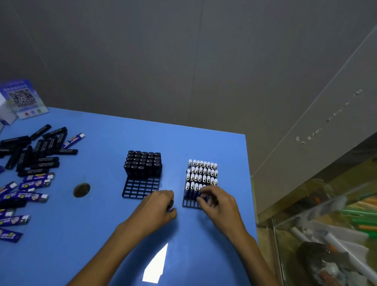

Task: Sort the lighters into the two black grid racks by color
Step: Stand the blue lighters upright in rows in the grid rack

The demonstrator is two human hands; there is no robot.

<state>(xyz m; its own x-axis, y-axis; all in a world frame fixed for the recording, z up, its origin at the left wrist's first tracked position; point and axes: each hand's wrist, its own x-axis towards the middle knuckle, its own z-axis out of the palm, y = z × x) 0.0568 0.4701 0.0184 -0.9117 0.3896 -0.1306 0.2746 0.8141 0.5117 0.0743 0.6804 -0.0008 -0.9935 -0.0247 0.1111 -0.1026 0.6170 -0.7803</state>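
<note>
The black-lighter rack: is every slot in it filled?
No: the black-lighter rack shows bare grid slots along its near rows.

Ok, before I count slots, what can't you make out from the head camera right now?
- Right rack: near rows hidden behind the right hand, so free slots are uncountable.
- Right hand's grip: blurred; the blue lighter is only partly seen.
- Left hand: curls round something dark, mostly covered.
- Loose black lighters: overlapping, pile cut by the left edge.
- QR card: print too small.

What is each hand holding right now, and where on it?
Left hand: a black lighter, fist round its body. Right hand: fingertips pinch a blue lighter; where exactly, unclear.
</note>
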